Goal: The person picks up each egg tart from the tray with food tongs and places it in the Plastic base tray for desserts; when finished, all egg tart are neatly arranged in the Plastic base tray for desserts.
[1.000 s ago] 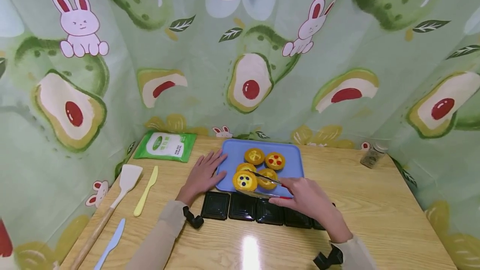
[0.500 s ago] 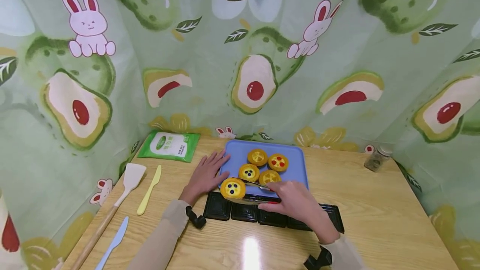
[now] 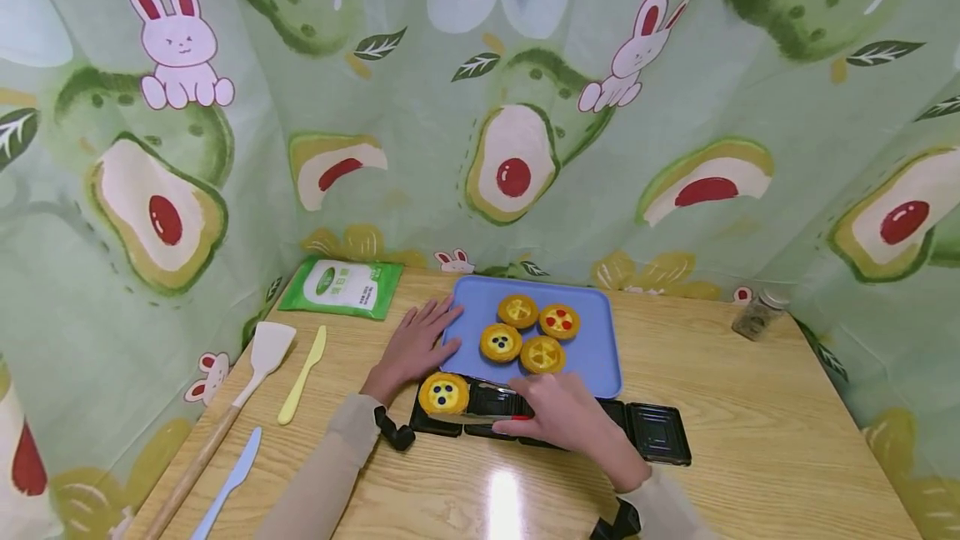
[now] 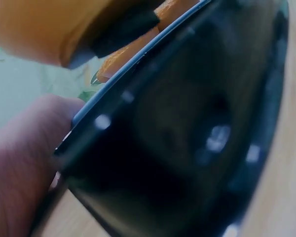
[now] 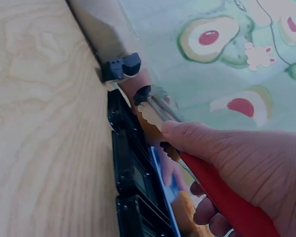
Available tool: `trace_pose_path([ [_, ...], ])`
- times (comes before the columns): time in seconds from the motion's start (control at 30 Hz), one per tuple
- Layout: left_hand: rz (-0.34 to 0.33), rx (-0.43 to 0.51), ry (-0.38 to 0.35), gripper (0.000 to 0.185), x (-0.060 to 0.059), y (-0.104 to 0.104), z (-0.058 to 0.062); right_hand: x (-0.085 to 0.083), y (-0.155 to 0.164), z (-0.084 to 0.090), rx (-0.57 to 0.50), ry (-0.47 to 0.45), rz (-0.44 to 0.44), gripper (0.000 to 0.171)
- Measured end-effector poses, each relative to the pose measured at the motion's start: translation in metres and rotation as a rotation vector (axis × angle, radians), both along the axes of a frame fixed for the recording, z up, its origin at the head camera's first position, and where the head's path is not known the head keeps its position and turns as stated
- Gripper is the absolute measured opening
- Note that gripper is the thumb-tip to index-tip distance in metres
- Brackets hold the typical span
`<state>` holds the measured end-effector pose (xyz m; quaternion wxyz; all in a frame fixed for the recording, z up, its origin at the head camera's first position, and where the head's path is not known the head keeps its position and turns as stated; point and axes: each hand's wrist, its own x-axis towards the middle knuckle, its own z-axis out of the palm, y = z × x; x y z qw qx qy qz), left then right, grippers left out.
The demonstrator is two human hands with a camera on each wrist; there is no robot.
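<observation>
My right hand grips red-handled metal tongs that clamp a blueberry-topped tart. The tart is over the leftmost of several small black trays lined up along the near edge of a blue tray. Whether it touches the black tray I cannot tell. The blue tray holds several more tarts, such as one with red dots. My left hand lies flat, fingers straight, against the blue tray's left edge. In the right wrist view the tongs pinch the tart above the black trays.
A green packet lies at the back left. A white spatula, a yellow knife and a blue knife lie on the left of the wooden table. A spice jar stands at the far right. Patterned curtains wall the table.
My right hand carried the blueberry tart in the tongs off the blue tray, leftward and nearer, to above the leftmost black tray. My left hand stayed put.
</observation>
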<state>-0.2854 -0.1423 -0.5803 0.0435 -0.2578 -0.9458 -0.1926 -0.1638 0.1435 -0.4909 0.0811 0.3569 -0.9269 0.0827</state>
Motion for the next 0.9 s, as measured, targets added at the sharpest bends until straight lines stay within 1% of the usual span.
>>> trace_pose_path([
  [0.1, -0.006, -0.003, 0.004, 0.066, -0.001, -0.001, 0.001, 0.002, -0.003, -0.004, -0.006, 0.013, 0.012, 0.054],
  [0.2, -0.014, 0.016, 0.012, 0.066, 0.0, -0.001, 0.002, 0.003, -0.006, -0.007, -0.011, 0.022, 0.023, 0.054],
  [0.37, -0.02, 0.043, 0.005, 0.067, 0.002, -0.002, 0.004, 0.004, -0.008, -0.008, -0.008, 0.0, 0.014, 0.052],
  [0.57, -0.028, 0.045, 0.007, 0.066, -0.001, -0.002, 0.004, 0.004, -0.009, -0.007, -0.017, -0.024, 0.002, 0.05],
  [0.9, -0.041, 0.074, -0.06, 0.068, -0.003, -0.003, 0.004, 0.003, -0.009, -0.012, 0.006, -0.007, 0.002, 0.051],
])
